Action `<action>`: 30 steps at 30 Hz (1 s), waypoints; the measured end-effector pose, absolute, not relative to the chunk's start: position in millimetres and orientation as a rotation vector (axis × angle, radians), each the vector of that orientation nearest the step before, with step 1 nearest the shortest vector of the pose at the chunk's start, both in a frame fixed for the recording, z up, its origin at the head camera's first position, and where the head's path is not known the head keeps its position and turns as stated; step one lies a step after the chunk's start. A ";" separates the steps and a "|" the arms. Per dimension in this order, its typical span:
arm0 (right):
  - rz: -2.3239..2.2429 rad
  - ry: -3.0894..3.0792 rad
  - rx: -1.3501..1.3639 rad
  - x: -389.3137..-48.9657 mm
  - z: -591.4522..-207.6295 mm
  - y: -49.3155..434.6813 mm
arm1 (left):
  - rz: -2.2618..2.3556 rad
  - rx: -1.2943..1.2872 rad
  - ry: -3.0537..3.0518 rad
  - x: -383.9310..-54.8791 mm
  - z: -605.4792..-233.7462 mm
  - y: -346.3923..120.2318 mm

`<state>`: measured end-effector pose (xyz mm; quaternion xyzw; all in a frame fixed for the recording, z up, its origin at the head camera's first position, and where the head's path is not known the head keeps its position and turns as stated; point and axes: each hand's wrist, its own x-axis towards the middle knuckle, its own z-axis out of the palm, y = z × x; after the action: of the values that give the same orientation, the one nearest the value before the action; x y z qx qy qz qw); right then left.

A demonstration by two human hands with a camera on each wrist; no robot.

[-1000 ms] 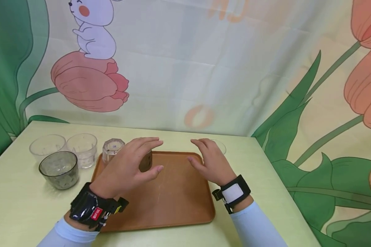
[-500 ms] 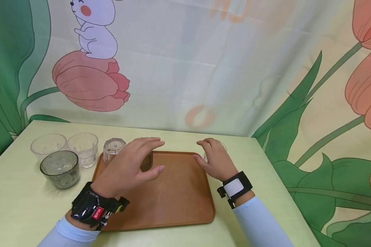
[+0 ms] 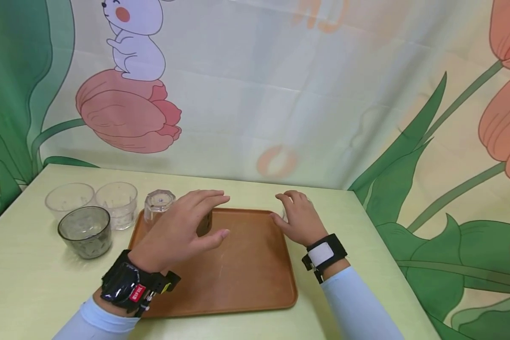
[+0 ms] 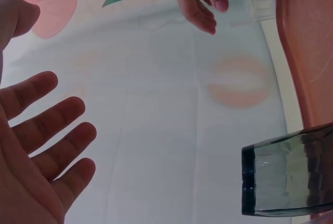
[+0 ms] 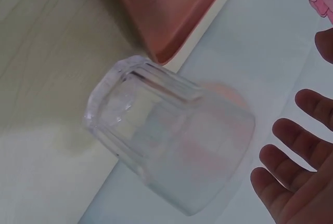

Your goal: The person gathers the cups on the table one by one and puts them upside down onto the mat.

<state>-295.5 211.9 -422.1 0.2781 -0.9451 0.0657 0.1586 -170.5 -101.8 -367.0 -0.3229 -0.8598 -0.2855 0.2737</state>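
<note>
My left hand (image 3: 180, 229) hovers over the left part of a brown tray (image 3: 242, 269), its fingers extended and its palm bare. Partly hidden behind it stands a smoky grey glass (image 4: 286, 174), rim up, on the tray. Beside that glass, a clear faceted glass (image 3: 158, 202) rests with its base upward. My right hand (image 3: 301, 219) is past the tray's far right corner, fingers spread and gently bent. Close to its fingertips in the right wrist view, a clear tumbler (image 5: 171, 135) stands upright on the table, mostly hidden by this hand in the head view.
Left of the tray, two clear glasses (image 3: 118, 208) and a smoky grey bowl-shaped glass (image 3: 86, 232) stand close together on the pale table (image 3: 29, 278). A printed cloth (image 3: 238, 94) hangs along the table's far edge.
My right hand has moved right, away from the tray and in front of the clear tumbler. The left hand has stayed almost in place. The head view has shifted slightly.
</note>
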 end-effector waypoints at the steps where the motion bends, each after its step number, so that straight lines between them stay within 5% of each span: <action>1: 0.189 -2.704 0.797 -296.9 -423.3 212.9 | -0.769 -0.867 -2.314 -170.4 -366.9 -101.9; 30: 0.185 -2.763 0.701 -328.5 -442.7 229.2 | -0.763 -0.844 -2.337 -170.6 -367.1 -105.4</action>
<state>-328.5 229.2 -442.7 0.2430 -0.9574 0.0640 0.1420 -170.6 -105.4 -367.1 -0.3128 -0.8662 -0.2827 0.2682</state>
